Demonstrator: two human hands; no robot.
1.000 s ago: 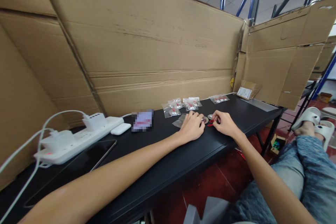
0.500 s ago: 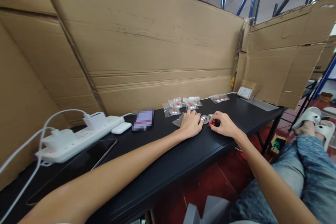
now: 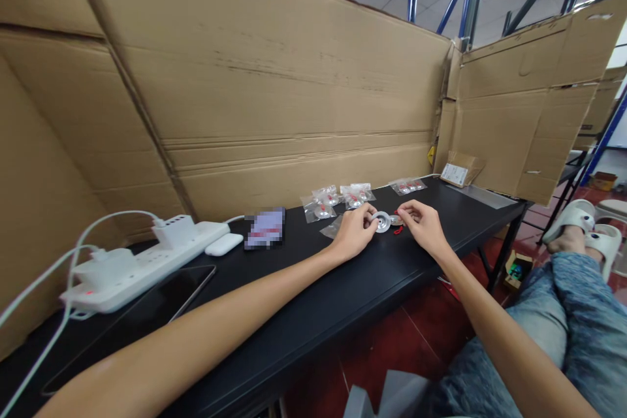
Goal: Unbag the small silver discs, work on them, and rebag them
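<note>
My left hand [image 3: 356, 230] pinches the rim of a round silver disc [image 3: 382, 222], which is raised at a tilt over the black table. Just right of it is a second, smaller silver round piece [image 3: 394, 219], partly covered by my right fingers. My right hand [image 3: 420, 225] is closed in a pinch on a thin red cord, of which a bit shows at the fingertips. A red loop of cord [image 3: 398, 230] lies below them. Beside my left hand is a clear plastic bag [image 3: 331, 227].
Clear bags with silver discs and red bits [image 3: 321, 202] lie along the cardboard wall [image 3: 294, 104], with more bags [image 3: 408, 187] further right. A phone [image 3: 265, 228], a white case [image 3: 224, 244], a power strip [image 3: 147, 264] and a tablet [image 3: 142, 313] are at left.
My left hand has gone from lying over the disc to lifting it by its rim. My right hand has risen slightly, leaving a red loop visible beneath it.
</note>
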